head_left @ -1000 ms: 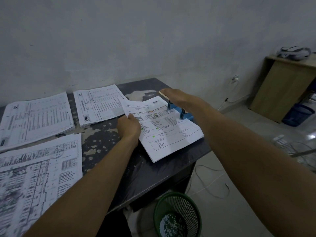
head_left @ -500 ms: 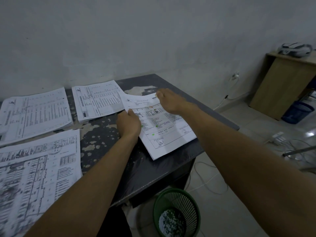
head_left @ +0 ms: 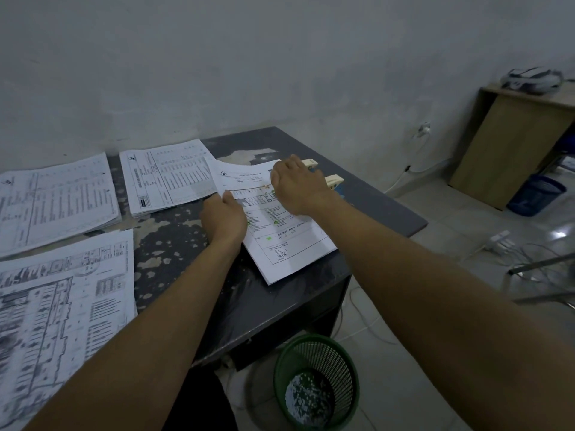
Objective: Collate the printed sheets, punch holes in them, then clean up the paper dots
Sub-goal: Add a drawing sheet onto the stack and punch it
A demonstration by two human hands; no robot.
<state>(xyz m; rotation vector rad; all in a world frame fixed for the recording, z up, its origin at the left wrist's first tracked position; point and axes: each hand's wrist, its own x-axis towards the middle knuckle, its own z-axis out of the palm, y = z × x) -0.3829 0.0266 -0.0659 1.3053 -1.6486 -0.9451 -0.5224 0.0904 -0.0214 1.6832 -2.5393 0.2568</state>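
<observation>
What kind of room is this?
Probably a small, plain office: printed sheets lie in stacks on a worn desk, a hole punch sits by them, and a bin stands below.

- A plain, dim office or back room, going by the worn dark desk set against a bare grey wall.
- Stacks of printed forms and floor plans cover the desk.
- Below the desk's front edge stands a green mesh wastebasket; off to its right, a wooden cabinet.

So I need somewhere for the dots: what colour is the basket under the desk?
Green mesh basket, seen best in the head view.
</observation>
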